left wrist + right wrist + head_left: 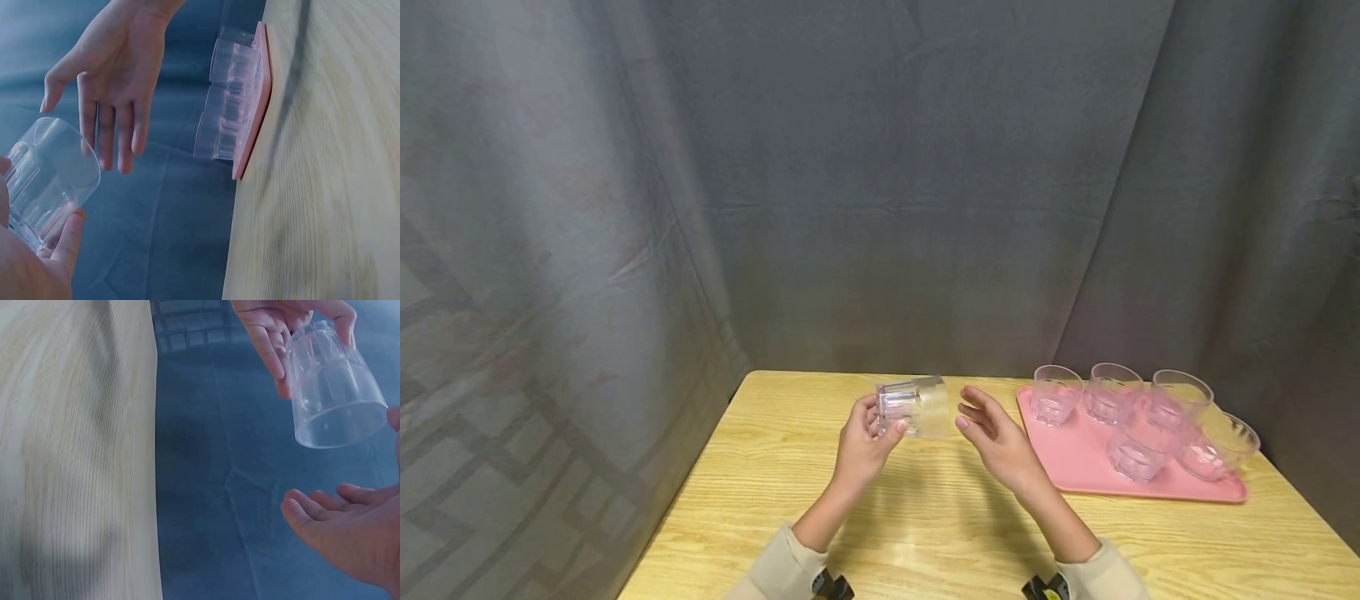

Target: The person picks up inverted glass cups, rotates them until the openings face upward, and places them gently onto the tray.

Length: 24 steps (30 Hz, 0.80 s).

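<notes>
A clear drinking glass (917, 407) lies sideways in the air above the table, its mouth turned to the right. My left hand (863, 446) grips it near the base, thumb on the near side and fingers behind. Just off the rim, my right hand (996, 437) hovers with fingers loosely extended and holds nothing. The right wrist view shows the glass (334, 387) apart from the right hand's fingers (325, 509). In the left wrist view, the left thumb (67, 240) presses on the side of the glass (56, 175).
To the right, a pink tray (1075, 467) bears several clear glasses, among them a front glass (1138, 454) and a back left glass (1055, 400). They stand upright. The wooden table (917, 533) ends at a grey curtain (887, 208) behind and on both sides.
</notes>
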Each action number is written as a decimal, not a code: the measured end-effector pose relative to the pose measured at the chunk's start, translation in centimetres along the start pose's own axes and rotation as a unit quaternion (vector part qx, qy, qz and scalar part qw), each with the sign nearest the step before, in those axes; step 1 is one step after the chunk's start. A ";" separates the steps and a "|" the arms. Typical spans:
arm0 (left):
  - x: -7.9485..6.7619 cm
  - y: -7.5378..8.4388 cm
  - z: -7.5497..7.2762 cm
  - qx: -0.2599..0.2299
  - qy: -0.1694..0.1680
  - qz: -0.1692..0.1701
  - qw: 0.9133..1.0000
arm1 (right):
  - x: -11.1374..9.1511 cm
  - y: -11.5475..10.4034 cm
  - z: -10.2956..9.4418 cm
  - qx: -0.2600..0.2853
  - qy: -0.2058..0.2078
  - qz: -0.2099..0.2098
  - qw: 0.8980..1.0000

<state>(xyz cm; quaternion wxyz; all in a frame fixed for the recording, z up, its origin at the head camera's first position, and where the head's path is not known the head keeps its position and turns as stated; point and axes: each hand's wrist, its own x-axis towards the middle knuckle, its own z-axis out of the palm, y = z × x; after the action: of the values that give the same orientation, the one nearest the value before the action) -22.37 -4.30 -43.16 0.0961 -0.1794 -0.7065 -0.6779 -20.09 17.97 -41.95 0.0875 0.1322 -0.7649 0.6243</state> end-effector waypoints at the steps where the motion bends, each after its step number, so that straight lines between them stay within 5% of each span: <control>1: -0.1 0.0 0.1 -0.004 -0.002 0.001 1.000 | 0.0 0.0 0.0 0.000 -0.001 0.001 1.000; 24: -0.6 0.3 1.7 -0.033 -0.029 0.005 0.999 | -0.8 -0.9 0.5 -0.003 -0.012 0.018 1.000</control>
<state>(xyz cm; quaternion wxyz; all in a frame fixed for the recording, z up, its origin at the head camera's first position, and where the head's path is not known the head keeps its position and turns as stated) -21.56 -2.66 -43.22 0.0733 -0.2054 -0.6851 -0.6951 -19.08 17.37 -41.46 0.0674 0.1252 -0.7702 0.6217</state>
